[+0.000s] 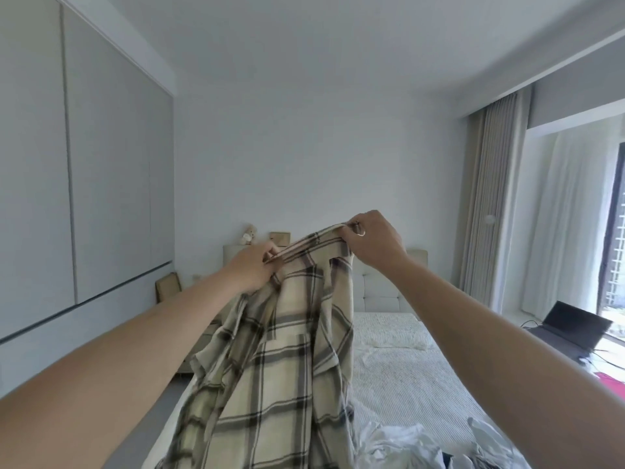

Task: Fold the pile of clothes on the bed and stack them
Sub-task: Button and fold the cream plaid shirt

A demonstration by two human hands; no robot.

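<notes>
I see the plaid shirt (287,350) held up above the bed (406,377). Left hand (252,269) and right hand (373,240) each pinch its top edge; cloth hangs down. Pile of clothes (422,445) lies on bed, lower right.

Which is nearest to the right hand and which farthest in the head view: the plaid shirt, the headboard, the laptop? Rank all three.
From the right hand:
1. Plaid shirt, pinched in its fingers.
2. Headboard, just behind and below.
3. Laptop, far right by the window.

Laptop (571,330) right of bed (406,377)
</notes>
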